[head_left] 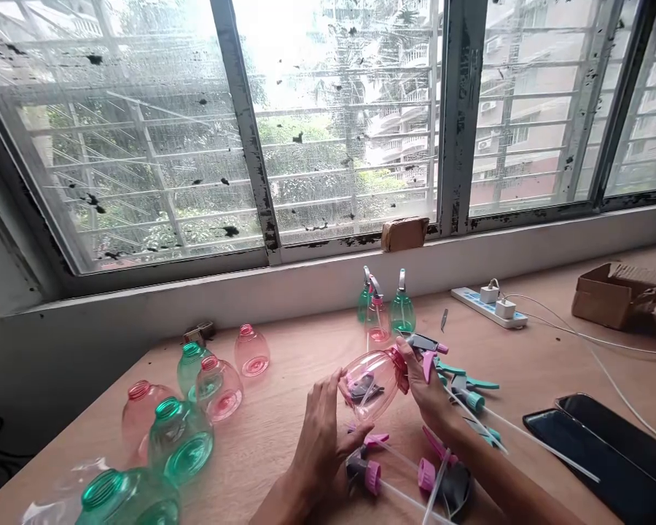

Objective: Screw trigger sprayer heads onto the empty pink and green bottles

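A clear pink spray bottle [372, 378] lies on its side in the air between my hands, above the wooden table [284, 430]. My left hand [321, 437] steadies its base with curled fingers. My right hand [423, 386] grips the bottle's neck, where a grey and pink trigger sprayer head [422, 344] is fitted. Loose trigger heads with long tubes [415, 474] lie under my wrists, and several teal ones [470, 390] lie to the right.
Empty pink and green bottles [197, 408] stand at the left. Three finished spray bottles [385, 310] stand by the window sill. A power strip [489, 306], a cardboard box [615, 292] and two dark phones [606, 445] lie at the right.
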`<state>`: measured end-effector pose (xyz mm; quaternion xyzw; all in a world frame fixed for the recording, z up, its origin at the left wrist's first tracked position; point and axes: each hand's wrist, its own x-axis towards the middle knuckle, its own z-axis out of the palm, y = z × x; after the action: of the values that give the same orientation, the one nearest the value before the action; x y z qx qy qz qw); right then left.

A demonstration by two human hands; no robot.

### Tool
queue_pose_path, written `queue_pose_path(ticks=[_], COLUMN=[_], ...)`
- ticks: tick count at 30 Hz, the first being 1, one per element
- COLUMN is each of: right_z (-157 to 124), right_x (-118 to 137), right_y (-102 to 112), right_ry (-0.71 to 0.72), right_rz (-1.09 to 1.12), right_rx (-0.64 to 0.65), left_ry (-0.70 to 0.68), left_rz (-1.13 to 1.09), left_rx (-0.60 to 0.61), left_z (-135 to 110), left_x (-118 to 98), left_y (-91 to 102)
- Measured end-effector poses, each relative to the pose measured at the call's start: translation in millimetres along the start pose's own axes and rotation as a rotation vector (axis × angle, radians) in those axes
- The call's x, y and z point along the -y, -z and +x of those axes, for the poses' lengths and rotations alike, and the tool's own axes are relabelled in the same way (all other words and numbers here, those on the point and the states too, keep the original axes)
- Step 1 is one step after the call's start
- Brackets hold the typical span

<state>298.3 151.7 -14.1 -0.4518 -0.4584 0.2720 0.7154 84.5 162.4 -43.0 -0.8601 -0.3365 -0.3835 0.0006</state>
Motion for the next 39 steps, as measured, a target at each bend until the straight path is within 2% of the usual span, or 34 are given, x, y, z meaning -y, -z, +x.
queue_pose_path(ticks=[6, 10, 13, 15, 20, 25, 27, 31, 35, 39], right_z=[-3, -1, 6, 16, 61, 104, 110, 112, 113, 116], right_x=[4, 9, 14, 18, 21, 4, -7, -26, -37, -43], right_y=[2, 1, 2, 6, 29, 49, 48, 41, 39, 47], right_ry=[-0.062, -0.064, -0.056, -0.04, 0.016, 0.05, 0.044, 0.042, 0.023, 0.005], right_rz=[-0.048, -0.063, -0.034, -0.03, -0.213, -0.566, -0.688, -0.853, -0.946, -1.006], right_rx=[0.1, 0.3, 0.422, 0.44, 0.318, 0.104, 0.064, 0.064, 0.051, 0.044], left_ry=[0.021, 0.072, 0.046, 0.028, 0.054, 0.108, 0.116, 0.121, 0.122, 0.122], left_rz=[-0.011, 0.0, 0.018, 0.023, 0.02, 0.004, -0.009, -0.033, -0.037, -0.029], left_rx=[-0.02, -0.042, 0.053, 0.119, 0.163, 0.163, 0.174, 0.207, 0.234, 0.249], left_z=[1, 4, 6, 8, 10, 9, 10, 10, 10, 11], left_x=[3, 6, 7, 8, 11, 18, 19, 19, 17, 15], left_y=[3.4, 5.2, 7.8, 8.1, 0.8, -3.8, -3.4, -1.3, -0.2, -0.4])
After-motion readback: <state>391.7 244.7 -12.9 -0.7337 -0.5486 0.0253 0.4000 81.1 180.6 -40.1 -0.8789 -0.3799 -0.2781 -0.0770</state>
